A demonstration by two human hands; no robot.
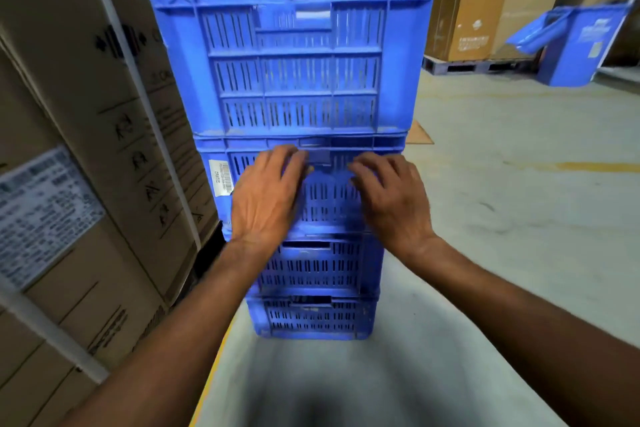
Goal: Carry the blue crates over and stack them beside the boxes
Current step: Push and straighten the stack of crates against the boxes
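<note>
A stack of several blue slatted crates stands on the floor right in front of me, beside tall cardboard boxes on the left. The top crate is the largest in view. Under it sits a second crate with a white barcode label on its left corner. My left hand and my right hand lie flat against the near side of this second crate, fingers spread and pointing up toward its handle slot. Neither hand is closed around anything. Lower crates show below my wrists.
The grey concrete floor stretches to the right, with a yellow line along it. A blue bin with a hanging lid stands at the far right. More cardboard boxes on a pallet fill the background. A flat cardboard piece lies on the floor.
</note>
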